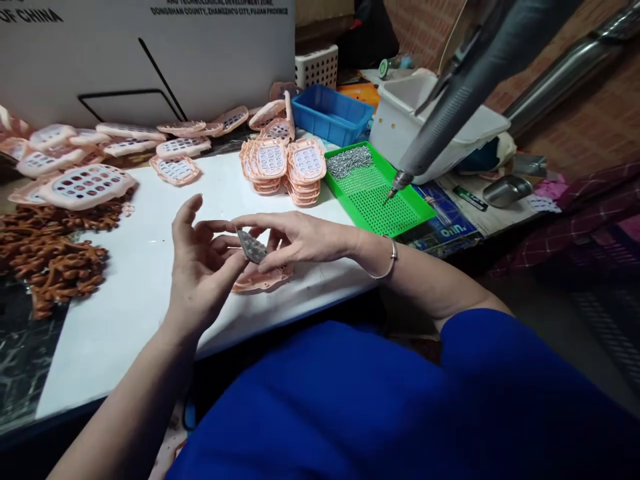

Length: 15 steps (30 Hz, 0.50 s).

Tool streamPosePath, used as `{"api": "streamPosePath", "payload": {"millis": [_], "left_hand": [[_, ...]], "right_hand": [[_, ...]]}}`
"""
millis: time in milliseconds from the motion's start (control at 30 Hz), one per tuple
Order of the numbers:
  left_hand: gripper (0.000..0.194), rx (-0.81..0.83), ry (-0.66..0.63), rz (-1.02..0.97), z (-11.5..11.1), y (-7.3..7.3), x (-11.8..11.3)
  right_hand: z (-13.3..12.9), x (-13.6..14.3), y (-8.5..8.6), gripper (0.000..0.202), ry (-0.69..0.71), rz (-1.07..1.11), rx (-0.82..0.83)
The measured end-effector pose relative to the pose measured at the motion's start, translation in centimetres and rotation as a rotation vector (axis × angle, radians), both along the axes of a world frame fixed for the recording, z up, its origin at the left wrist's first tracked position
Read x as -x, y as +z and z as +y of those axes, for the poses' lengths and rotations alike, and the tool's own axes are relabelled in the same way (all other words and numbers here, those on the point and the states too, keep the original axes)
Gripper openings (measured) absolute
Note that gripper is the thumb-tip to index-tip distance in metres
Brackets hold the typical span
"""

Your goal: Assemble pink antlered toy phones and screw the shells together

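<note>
Between my two hands is a small grey, flat, pointed piece [254, 249]; its exact kind does not show. My left hand [203, 263] pinches its lower edge with the thumb, the other fingers curled loosely behind. From the right, my right hand [300, 240] grips the same piece between thumb and fingertips. Directly beneath them a pink plastic part [265, 280] lies on the white board [145, 287], mostly covered by the hands. Beyond the hands stand two stacks of pink perforated plates [307, 163].
A green tray [395, 223] holds many small metal screws [350, 162]; an electric screwdriver [425, 133] hangs over it. At left lie brown plastic pieces [75, 260] and loose pink perforated parts [90, 187]. Behind are a blue bin [333, 117], a white tub [393, 123] and a large carton [150, 60].
</note>
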<state>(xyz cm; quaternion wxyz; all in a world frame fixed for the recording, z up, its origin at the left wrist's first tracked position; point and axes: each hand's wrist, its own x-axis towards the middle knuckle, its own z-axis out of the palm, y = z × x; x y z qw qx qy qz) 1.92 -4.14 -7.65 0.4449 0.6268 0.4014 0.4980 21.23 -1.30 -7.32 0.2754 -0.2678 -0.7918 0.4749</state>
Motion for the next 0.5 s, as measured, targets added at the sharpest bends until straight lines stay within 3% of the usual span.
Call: {"api": "streamPosePath", "payload": {"millis": [133, 300, 500], "left_hand": [[0.073, 0.007, 0.023, 0.075, -0.1, -0.5, -0.2], [0.059, -0.016, 0.057, 0.330, -0.6, -1.1, -0.2], [0.055, 0.110, -0.085, 0.560, 0.1, -1.3, -0.9]], "right_hand": [[0.2, -0.2, -1.0, 0.047, -0.070, 0.142, 0.184], [0.0, 0.0, -2.0, 0.013, -0.375, 0.291, 0.272], [-0.3, 0.0, -3.0, 0.017, -0.454, 0.418, 0.411]]}}
